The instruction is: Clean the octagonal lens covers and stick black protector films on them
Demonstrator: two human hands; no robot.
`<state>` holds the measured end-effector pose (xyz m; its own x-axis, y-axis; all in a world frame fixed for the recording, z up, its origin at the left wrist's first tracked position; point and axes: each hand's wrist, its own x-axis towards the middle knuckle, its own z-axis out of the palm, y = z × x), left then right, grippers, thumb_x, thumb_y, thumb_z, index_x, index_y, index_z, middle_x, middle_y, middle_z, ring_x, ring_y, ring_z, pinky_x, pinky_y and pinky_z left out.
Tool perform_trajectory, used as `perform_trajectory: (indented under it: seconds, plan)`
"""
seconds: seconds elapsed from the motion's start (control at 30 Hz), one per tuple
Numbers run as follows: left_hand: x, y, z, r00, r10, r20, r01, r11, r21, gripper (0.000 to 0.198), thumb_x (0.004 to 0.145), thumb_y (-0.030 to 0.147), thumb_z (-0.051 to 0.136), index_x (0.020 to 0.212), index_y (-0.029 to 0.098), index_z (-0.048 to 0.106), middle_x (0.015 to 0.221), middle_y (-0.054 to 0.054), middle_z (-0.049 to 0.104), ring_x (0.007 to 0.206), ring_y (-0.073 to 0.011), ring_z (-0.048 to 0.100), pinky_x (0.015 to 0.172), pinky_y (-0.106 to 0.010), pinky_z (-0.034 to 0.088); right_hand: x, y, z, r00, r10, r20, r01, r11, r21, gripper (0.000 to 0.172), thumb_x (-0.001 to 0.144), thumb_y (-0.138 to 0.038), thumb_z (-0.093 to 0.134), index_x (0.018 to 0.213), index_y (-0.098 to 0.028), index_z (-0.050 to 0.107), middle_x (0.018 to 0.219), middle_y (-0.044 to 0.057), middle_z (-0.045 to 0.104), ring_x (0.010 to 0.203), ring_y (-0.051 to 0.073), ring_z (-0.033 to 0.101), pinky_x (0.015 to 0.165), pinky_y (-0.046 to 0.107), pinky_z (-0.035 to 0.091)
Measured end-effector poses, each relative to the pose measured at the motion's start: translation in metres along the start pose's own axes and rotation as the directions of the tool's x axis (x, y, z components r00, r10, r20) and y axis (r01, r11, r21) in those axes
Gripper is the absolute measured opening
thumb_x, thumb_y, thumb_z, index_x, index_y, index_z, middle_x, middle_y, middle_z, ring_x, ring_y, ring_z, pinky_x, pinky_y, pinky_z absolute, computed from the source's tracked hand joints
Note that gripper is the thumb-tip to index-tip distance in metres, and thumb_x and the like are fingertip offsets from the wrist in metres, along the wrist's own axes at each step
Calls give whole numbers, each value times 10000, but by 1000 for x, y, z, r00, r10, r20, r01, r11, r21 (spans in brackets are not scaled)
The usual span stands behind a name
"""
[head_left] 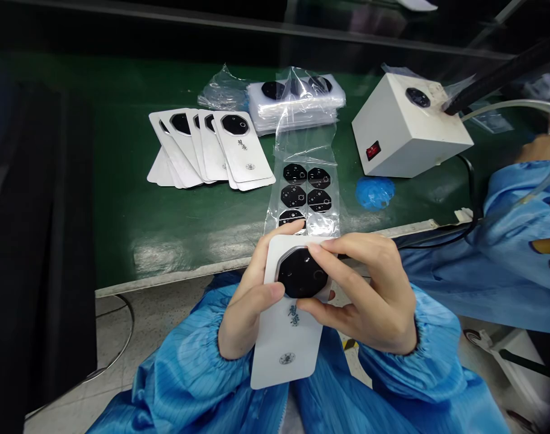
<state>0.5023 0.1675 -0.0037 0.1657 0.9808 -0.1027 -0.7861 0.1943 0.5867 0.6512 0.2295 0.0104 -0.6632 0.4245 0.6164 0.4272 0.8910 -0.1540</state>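
Note:
In the head view, my left hand [252,301] grips a white phone back cover [284,355] by its left edge, the thumb lying beside the octagon. Near the cover's upper end sits a black octagonal lens cover [302,274]. The fingers of my right hand [365,289] pinch this octagon, fingertips at its top edge and thumb at its lower edge. Whether it is fixed to the white cover, I cannot tell. Just beyond my hands, a clear plastic sheet [320,226] bears several black octagonal pieces [293,197]; its near end is hidden.
Several white phone back covers [247,157] lie fanned out on the green bench [121,229]. Behind the sheet is a stack of plastic trays [261,114]. To the right stand a white box [387,132] with a red switch and a crumpled blue item [375,193]. Another person's blue sleeve [509,205] shows at far right.

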Motion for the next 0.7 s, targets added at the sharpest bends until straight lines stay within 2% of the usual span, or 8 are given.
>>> perform_trajectory:
  seconds: [0.1,0.23,0.43,0.7]
  plan:
    - [1,-1,-2,999,9,53,-8,1000,-7,494,809,155,437,1275,321,428,1014,-28,670,932,-265,658,622,-316,555,0,0,-1,1000,2,1,-2,1000,-2,402,769,-373,685,1017,-64,619,954,129,614,893,227,585,733,367,490]
    - [2,-2,-2,999,2,50,-2,1000,5,485,814,172,444,1270,336,437,1034,-22,667,887,-258,667,590,-304,539,0,-1,-3,1000,5,9,-5,1000,-7,387,787,-378,665,1019,-71,618,951,130,619,890,229,586,724,370,492]
    - [0,2,5,997,-11,-73,16,998,68,466,811,161,450,1243,330,483,1059,-18,653,983,-253,632,581,-257,503,1,-2,-4,1000,7,16,-6,1000,-22,361,821,-388,620,1024,-89,611,944,125,621,887,231,586,713,382,503]
    - [-2,1,0,991,-16,-130,31,994,109,440,791,210,535,1208,347,519,982,25,662,903,-201,646,665,-262,522,0,-2,-4,1000,-22,-1,22,1000,2,455,770,-389,688,1048,-36,614,974,148,599,915,239,567,717,391,489]
